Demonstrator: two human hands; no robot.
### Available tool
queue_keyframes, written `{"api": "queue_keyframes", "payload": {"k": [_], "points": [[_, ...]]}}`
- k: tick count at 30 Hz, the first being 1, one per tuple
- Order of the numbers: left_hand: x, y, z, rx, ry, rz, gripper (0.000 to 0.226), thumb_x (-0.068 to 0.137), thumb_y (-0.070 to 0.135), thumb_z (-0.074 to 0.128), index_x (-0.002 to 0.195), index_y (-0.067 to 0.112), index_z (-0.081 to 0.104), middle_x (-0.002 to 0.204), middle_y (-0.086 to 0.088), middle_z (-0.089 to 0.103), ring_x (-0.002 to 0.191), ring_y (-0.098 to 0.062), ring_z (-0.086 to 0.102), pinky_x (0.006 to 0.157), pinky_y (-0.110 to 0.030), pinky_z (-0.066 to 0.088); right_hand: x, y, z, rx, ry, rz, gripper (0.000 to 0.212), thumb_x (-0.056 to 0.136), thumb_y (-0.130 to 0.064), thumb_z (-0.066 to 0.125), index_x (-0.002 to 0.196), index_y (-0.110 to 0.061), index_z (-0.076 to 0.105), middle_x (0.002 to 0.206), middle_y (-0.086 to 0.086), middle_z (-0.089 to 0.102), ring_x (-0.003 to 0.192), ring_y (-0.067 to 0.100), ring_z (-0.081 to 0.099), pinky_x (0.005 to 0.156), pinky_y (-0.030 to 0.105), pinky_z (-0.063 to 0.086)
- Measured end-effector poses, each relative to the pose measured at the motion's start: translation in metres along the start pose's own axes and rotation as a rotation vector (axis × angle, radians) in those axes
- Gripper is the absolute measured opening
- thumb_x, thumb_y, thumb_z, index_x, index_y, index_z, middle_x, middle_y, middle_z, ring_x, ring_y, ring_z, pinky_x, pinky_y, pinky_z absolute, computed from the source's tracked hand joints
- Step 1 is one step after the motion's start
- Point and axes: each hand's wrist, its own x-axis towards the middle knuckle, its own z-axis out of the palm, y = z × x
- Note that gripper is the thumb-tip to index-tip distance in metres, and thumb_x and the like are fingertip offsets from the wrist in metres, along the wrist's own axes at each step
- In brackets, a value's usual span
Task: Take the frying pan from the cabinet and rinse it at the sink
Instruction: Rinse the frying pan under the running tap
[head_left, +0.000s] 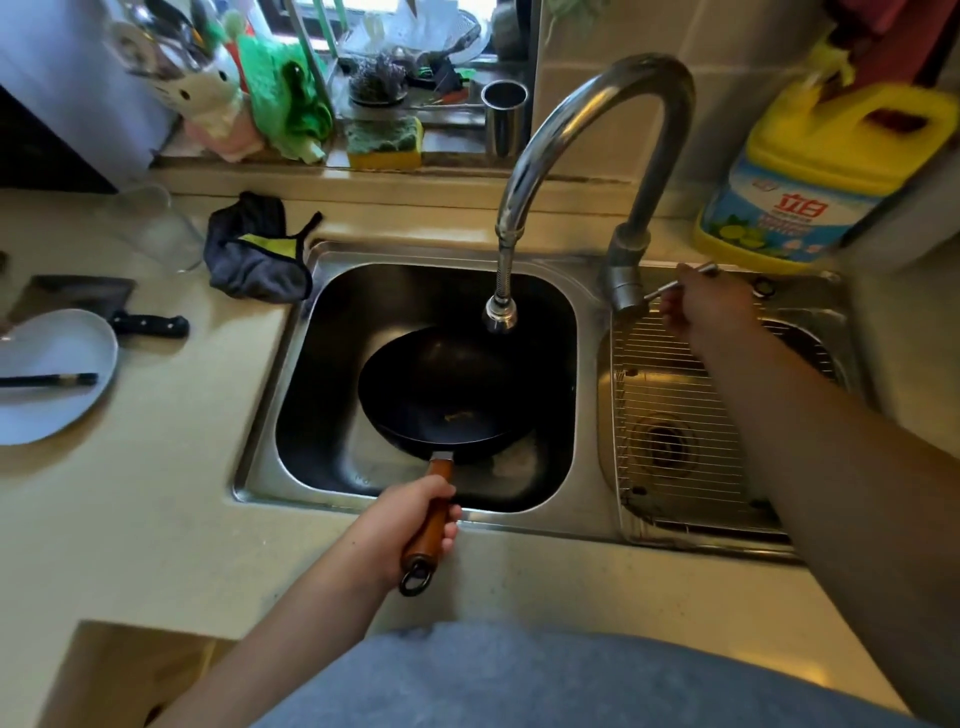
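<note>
A black frying pan (441, 395) with a brown wooden handle sits low in the left basin of the steel sink (280, 395), tilted a little toward me. My left hand (410, 525) is closed around the handle at the sink's front rim. The curved faucet (587, 119) arches over the basin, and its spout head (501, 312) hangs just above the pan's far edge. No water is visible from it. My right hand (701, 306) grips the thin metal faucet lever (698, 273) at the tap's base.
A wire rack (670, 415) covers the right basin. A yellow detergent jug (810, 176) stands at the back right. A dark cloth (254, 254) lies left of the sink. Farther left are a cleaver (104, 306) and a plate (57, 374) with chopsticks. The windowsill holds sponges and a steel cup (504, 119).
</note>
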Motion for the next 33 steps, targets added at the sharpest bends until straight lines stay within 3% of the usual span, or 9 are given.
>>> {"api": "queue_keyframes", "payload": {"k": [6, 9, 11, 17, 22, 27, 30, 33], "points": [[-0.003, 0.001, 0.006, -0.029, 0.012, -0.005, 0.013, 0.091, 0.012, 0.057, 0.087, 0.000, 0.056, 0.055, -0.007, 0.061, 0.037, -0.013, 0.054, 0.035, -0.019, 0.046, 0.006, 0.003, -0.002, 0.008, 0.026, -0.045, 0.014, 0.097, -0.015, 0.056, 0.109, -0.008, 0.060, 0.083, 0.008, 0.070, 0.067, 0.013, 0.069, 0.061, 0.029, 0.061], [-0.005, 0.002, 0.009, -0.031, 0.020, -0.011, 0.015, 0.091, 0.013, 0.058, 0.084, -0.001, 0.058, 0.056, -0.008, 0.061, 0.038, -0.013, 0.055, 0.035, -0.020, 0.047, 0.005, 0.007, -0.003, 0.031, 0.037, -0.041, 0.005, 0.097, -0.014, 0.056, 0.093, -0.012, 0.059, 0.082, 0.010, 0.071, 0.064, 0.014, 0.071, 0.064, 0.031, 0.062], [-0.006, 0.003, 0.010, -0.029, 0.026, -0.016, 0.017, 0.091, 0.013, 0.058, 0.082, -0.001, 0.058, 0.056, -0.009, 0.061, 0.037, -0.013, 0.055, 0.034, -0.020, 0.046, 0.005, 0.011, -0.003, 0.041, 0.043, -0.049, 0.014, 0.096, -0.013, 0.056, 0.083, -0.017, 0.056, 0.080, 0.009, 0.070, 0.063, 0.013, 0.071, 0.066, 0.031, 0.062], [-0.008, 0.002, 0.013, -0.026, 0.022, -0.009, 0.016, 0.092, 0.013, 0.057, 0.087, -0.002, 0.058, 0.066, -0.010, 0.058, 0.037, -0.012, 0.054, 0.034, -0.020, 0.046, 0.007, 0.018, -0.003, 0.068, 0.050, -0.050, 0.013, 0.095, -0.014, 0.059, 0.083, -0.018, 0.056, 0.074, 0.007, 0.069, 0.049, 0.008, 0.069, 0.060, 0.029, 0.061], [-0.007, 0.001, 0.012, -0.038, 0.013, -0.013, 0.015, 0.092, 0.012, 0.058, 0.088, -0.002, 0.058, 0.066, -0.010, 0.060, 0.038, -0.013, 0.055, 0.035, -0.019, 0.047, 0.004, 0.022, -0.002, 0.058, 0.011, -0.034, 0.009, 0.096, -0.022, 0.060, 0.100, -0.014, 0.060, 0.078, 0.006, 0.072, 0.058, 0.009, 0.072, 0.055, 0.026, 0.059], [0.000, 0.000, 0.010, -0.041, -0.017, 0.013, 0.017, 0.090, 0.011, 0.058, 0.101, 0.000, 0.052, 0.066, -0.012, 0.061, 0.043, -0.018, 0.058, 0.038, -0.022, 0.048, -0.039, 0.046, 0.003, -0.092, -0.164, 0.095, 0.008, 0.096, -0.025, 0.059, 0.096, -0.017, 0.061, 0.086, 0.010, 0.071, 0.070, 0.019, 0.072, 0.060, 0.032, 0.059], [0.004, -0.001, 0.008, -0.022, -0.046, 0.044, 0.019, 0.090, 0.012, 0.059, 0.100, -0.002, 0.053, 0.064, -0.014, 0.065, 0.054, -0.025, 0.067, 0.042, -0.027, 0.051, -0.090, 0.075, 0.007, -0.307, -0.333, 0.194, 0.021, 0.097, -0.031, 0.058, 0.102, -0.012, 0.064, 0.090, 0.012, 0.071, 0.076, 0.022, 0.072, 0.062, 0.033, 0.058], [0.007, -0.003, 0.009, 0.020, -0.066, 0.081, 0.022, 0.092, 0.015, 0.058, 0.101, -0.005, 0.057, 0.071, -0.018, 0.072, 0.067, -0.030, 0.072, 0.053, -0.033, 0.057, -0.151, 0.104, 0.013, -0.429, -0.551, 0.376, 0.037, 0.094, -0.042, 0.058, 0.102, -0.007, 0.066, 0.089, 0.013, 0.074, 0.075, 0.023, 0.073, 0.056, 0.031, 0.056]]}}
